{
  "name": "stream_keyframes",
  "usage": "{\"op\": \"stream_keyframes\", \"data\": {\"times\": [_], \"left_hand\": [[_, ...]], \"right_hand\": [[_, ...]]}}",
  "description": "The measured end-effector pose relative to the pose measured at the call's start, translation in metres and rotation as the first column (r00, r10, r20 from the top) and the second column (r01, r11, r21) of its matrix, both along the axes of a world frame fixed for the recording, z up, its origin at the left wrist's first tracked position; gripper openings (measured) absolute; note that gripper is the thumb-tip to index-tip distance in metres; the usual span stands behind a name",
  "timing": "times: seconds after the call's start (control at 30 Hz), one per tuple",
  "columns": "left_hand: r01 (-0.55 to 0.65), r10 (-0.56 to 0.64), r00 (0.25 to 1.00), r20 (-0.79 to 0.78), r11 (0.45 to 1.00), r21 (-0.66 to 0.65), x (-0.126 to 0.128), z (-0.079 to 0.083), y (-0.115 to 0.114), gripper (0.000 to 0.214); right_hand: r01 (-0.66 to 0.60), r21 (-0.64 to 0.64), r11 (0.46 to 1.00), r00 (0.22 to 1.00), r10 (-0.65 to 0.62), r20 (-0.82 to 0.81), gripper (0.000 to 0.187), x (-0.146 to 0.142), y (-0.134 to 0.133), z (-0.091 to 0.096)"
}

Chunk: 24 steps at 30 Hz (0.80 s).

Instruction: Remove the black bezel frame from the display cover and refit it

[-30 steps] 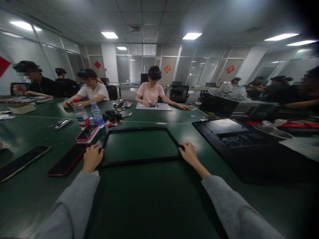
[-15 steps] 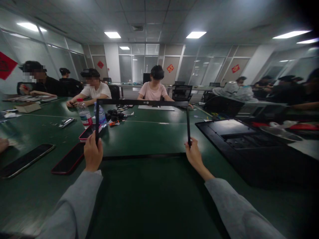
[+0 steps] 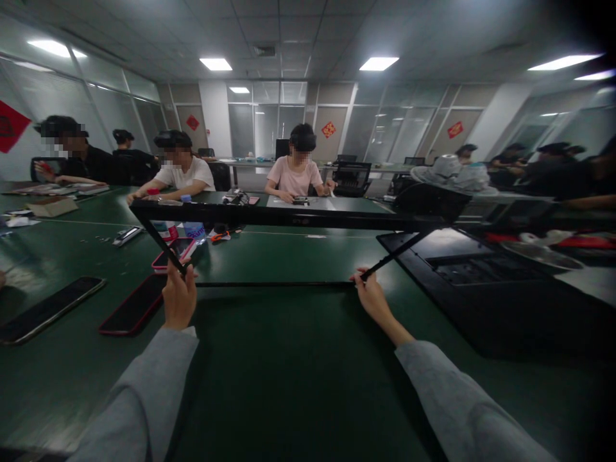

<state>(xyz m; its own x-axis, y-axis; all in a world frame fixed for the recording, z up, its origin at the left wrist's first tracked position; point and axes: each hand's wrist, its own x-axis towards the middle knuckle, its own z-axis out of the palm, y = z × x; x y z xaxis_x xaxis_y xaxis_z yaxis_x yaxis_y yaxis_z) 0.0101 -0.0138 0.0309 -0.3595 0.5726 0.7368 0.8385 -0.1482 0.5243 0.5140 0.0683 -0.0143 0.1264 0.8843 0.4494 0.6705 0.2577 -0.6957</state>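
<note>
Between both hands I hold a thin black monitor bezel (image 3: 269, 215), an open rectangle with a small pale logo on its top bar. It is tilted, with the wide top bar nearer to me and the narrow lower bar farther off. My left hand (image 3: 179, 296) is closed round the bezel's left side bar near its lower corner. At the opposite corner, my right hand (image 3: 373, 298) pinches the right side bar. Beyond my left hand lie a pink-edged phone (image 3: 173, 253) and a water bottle (image 3: 194, 231), partly covered by the bezel.
A red-edged phone (image 3: 132, 307) and a dark phone (image 3: 52, 309) lie on the green table (image 3: 274, 372) at left. On the right is a large black panel (image 3: 462, 282). Several people sit around, one in a pink top (image 3: 294, 176) across the table.
The bezel has tipped over, its top bar swinging toward me and down, so it looks wider. Both hands keep their hold. The person across has raised a hand.
</note>
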Motion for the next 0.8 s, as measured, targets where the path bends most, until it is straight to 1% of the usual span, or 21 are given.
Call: {"op": "stream_keyframes", "data": {"times": [0.13, 0.23, 0.37, 0.5, 0.57, 0.67, 0.8], "left_hand": [[-0.072, 0.072, 0.997, 0.0, 0.992, -0.108, 0.003, 0.006, -0.005, 0.058], [-0.095, 0.097, 0.995, 0.006, 0.982, -0.162, 0.004, 0.009, -0.007, 0.061], [-0.113, 0.114, 0.993, -0.009, 0.976, -0.187, 0.005, 0.011, -0.008, 0.064], [-0.166, 0.163, 0.986, -0.032, 0.968, -0.19, 0.007, 0.011, -0.006, 0.059], [-0.185, 0.179, 0.983, -0.046, 0.954, -0.236, 0.005, 0.009, -0.004, 0.057], [-0.191, 0.178, 0.982, -0.068, 0.909, -0.372, -0.003, 0.0, 0.003, 0.056], [-0.17, 0.107, 0.982, -0.156, 0.864, -0.473, -0.016, -0.016, 0.012, 0.051]], "right_hand": [[0.01, -0.006, 1.0, 1.0, -0.01, -0.008, 0.041, -0.001, -0.003, 0.003], [0.022, -0.007, 1.0, 1.0, -0.022, -0.002, 0.045, -0.001, -0.004, 0.004], [0.044, -0.025, 0.999, 0.998, -0.044, 0.036, 0.048, -0.001, -0.004, 0.004], [0.045, -0.018, 0.999, 0.996, -0.043, 0.08, 0.053, -0.001, -0.005, 0.003], [0.049, -0.013, 0.999, 0.993, -0.047, 0.113, 0.052, -0.002, -0.006, 0.003], [0.062, -0.005, 0.998, 0.984, -0.061, 0.165, 0.047, -0.002, -0.006, 0.003], [0.056, -0.022, 0.998, 0.986, -0.052, 0.159, 0.042, 0.004, -0.001, -0.001]]}}
